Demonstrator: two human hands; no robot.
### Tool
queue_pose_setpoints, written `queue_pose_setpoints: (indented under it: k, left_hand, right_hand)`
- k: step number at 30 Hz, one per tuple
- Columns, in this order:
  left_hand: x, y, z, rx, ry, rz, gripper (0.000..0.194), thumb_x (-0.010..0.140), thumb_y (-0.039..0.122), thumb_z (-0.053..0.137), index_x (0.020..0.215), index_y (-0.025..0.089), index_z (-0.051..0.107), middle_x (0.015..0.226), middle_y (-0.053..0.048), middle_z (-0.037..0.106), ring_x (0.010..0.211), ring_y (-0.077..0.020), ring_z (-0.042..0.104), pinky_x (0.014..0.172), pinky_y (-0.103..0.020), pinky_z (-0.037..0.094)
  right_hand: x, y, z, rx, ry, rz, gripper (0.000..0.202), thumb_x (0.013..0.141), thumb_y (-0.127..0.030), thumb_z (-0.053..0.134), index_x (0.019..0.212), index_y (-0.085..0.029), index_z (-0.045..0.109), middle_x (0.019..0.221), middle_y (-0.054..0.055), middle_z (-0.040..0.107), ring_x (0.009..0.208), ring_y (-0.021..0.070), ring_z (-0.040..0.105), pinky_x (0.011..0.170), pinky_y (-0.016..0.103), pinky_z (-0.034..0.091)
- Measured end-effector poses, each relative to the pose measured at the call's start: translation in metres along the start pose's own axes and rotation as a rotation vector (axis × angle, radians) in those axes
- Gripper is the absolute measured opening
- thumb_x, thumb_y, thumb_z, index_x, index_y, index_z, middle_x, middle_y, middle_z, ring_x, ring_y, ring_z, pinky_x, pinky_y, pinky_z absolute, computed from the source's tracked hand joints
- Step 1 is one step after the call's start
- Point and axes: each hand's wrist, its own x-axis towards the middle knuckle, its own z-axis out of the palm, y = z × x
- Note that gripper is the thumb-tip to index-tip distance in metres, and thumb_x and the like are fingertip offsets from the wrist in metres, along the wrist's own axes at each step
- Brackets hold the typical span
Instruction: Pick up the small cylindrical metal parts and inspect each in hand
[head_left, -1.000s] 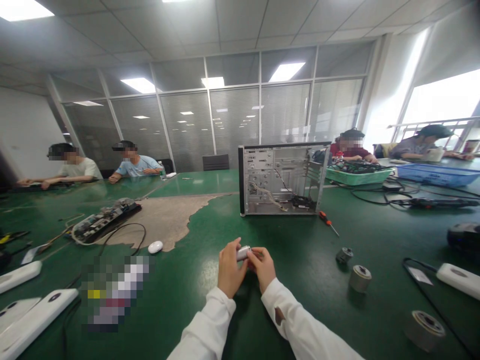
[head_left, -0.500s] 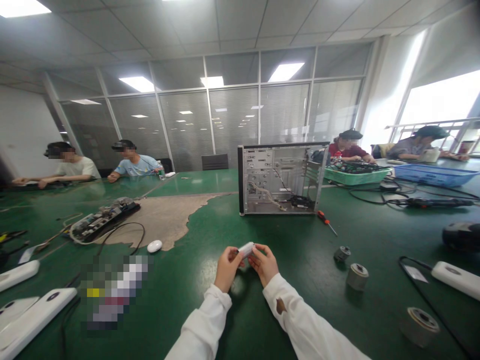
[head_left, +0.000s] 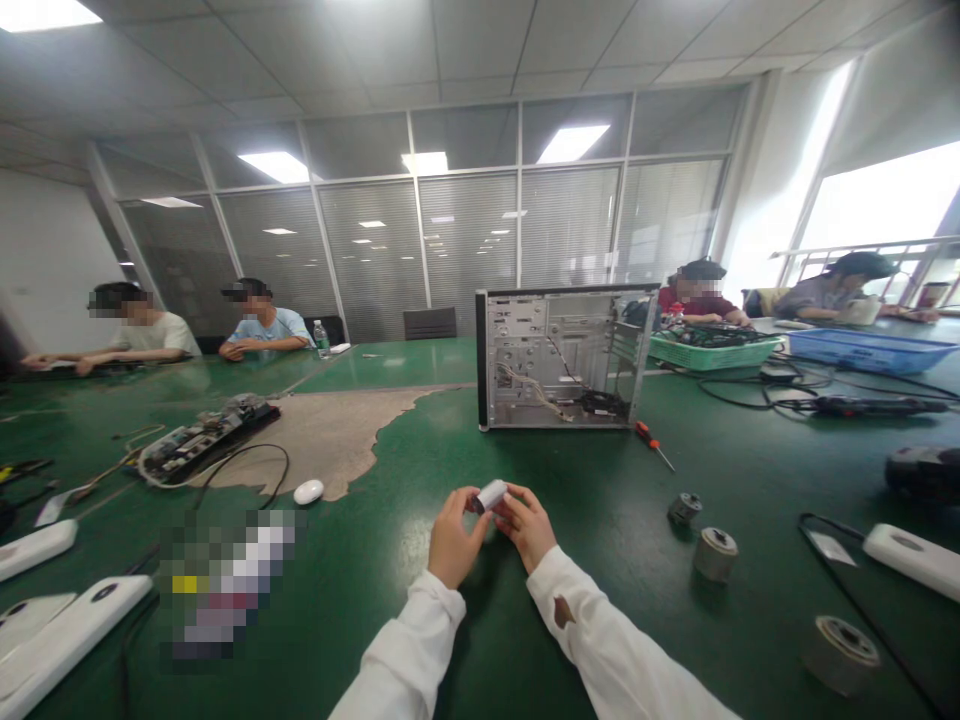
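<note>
A small silvery-white cylinder (head_left: pixel 491 496) is held between both hands above the green table (head_left: pixel 360 620). My left hand (head_left: pixel 454 540) grips its left, darker end with fingers and thumb. At its right end, the fingers of my right hand (head_left: pixel 527 526) are closed on it. Beyond the hands stands an open metal computer case (head_left: pixel 562 360) with cables inside. A screwdriver (head_left: pixel 655 446) with a red and black handle lies by the case's right corner. To the right are three metal cylindrical parts, one small (head_left: pixel 685 508), one medium (head_left: pixel 715 554) and one large (head_left: pixel 841 654).
A circuit assembly (head_left: pixel 210 440) and a white oval object (head_left: pixel 308 491) lie left. White devices (head_left: pixel 82 640) fill the near left. Green (head_left: pixel 712 353) and blue (head_left: pixel 870 350) baskets, cables and a white device (head_left: pixel 911 560) are on the right. Several people sit around the table.
The cylinder has been turned between my fingers, so more of its side and its dark end show. A seated person at the left has drawn an arm back from the bottle.
</note>
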Motion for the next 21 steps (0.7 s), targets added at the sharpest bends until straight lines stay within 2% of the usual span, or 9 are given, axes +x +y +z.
queue_pose_setpoints:
  k: [6, 13, 21]
  left_hand:
    - [0.0012, 0.0000, -0.0026, 0.174, -0.013, 0.146, 0.029, 0.069, 0.012, 0.048, 0.097, 0.020, 0.050, 0.095, -0.005, 0.051, 0.089, -0.0164, 0.050, 0.079, -0.032, 0.042]
    - [0.0006, -0.0013, -0.0023, 0.310, -0.036, 0.245, 0.029, 0.070, 0.008, 0.046, 0.095, 0.022, 0.054, 0.096, -0.006, 0.049, 0.088, -0.0172, 0.049, 0.078, -0.033, 0.043]
    - [0.0005, 0.0022, -0.0005, 0.257, -0.070, 0.273, 0.041, 0.071, 0.008, 0.046, 0.109, 0.022, 0.044, 0.106, -0.006, 0.050, 0.100, -0.0191, 0.045, 0.086, -0.037, 0.039]
  right_hand:
    - [-0.0013, -0.0005, 0.0007, 0.007, -0.026, 0.036, 0.033, 0.055, -0.031, 0.068, 0.084, -0.021, 0.055, 0.069, 0.001, 0.064, 0.068, 0.0160, 0.060, 0.056, 0.024, 0.044]
    - [0.0001, -0.0009, 0.0007, 0.046, -0.009, 0.075, 0.032, 0.054, -0.032, 0.068, 0.080, -0.020, 0.052, 0.062, 0.000, 0.063, 0.059, 0.0133, 0.060, 0.055, 0.024, 0.044]
    - [0.0037, -0.0003, -0.0027, 0.133, 0.029, 0.137, 0.022, 0.056, -0.025, 0.068, 0.069, -0.019, 0.051, 0.051, -0.001, 0.060, 0.048, 0.0104, 0.057, 0.049, 0.021, 0.046]
